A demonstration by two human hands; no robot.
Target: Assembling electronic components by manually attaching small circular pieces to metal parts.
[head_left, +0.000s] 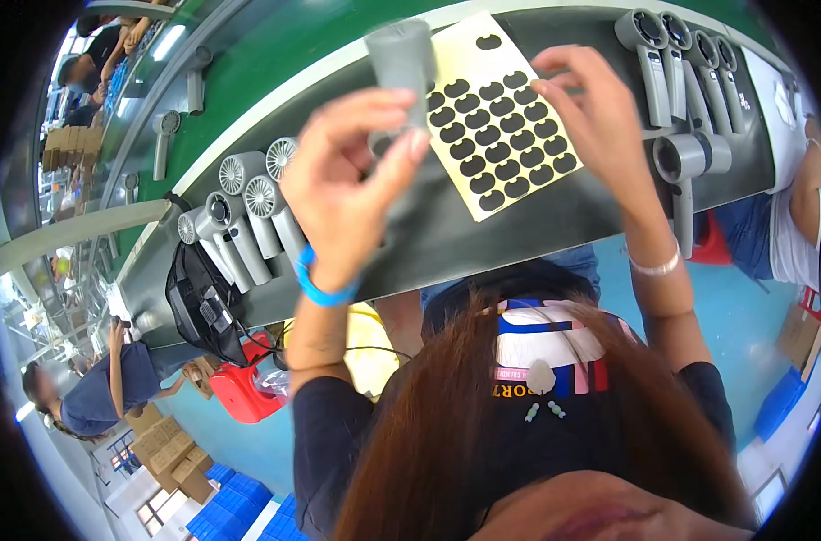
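My left hand (343,171) holds a grey handheld fan (400,59) up over the bench, its thumb and fingertips closed about the narrow part. The fan is smeared by motion. To its right lies a pale yellow sheet (460,50) with rows of dark, notched oval stickers, several gone from the upper part. My right hand (595,113) hovers at the sheet's right edge, fingers bent, with thumb and index tips apart. Nothing shows between those tips.
Several grey fans (262,198) stand grouped at left, beside a black bag (199,302). More fans (649,68) lie at far right, with one fan (685,162) nearer me. A green conveyor belt (329,32) runs behind the dark bench (410,239). A co-worker's arm (807,194) shows at right.
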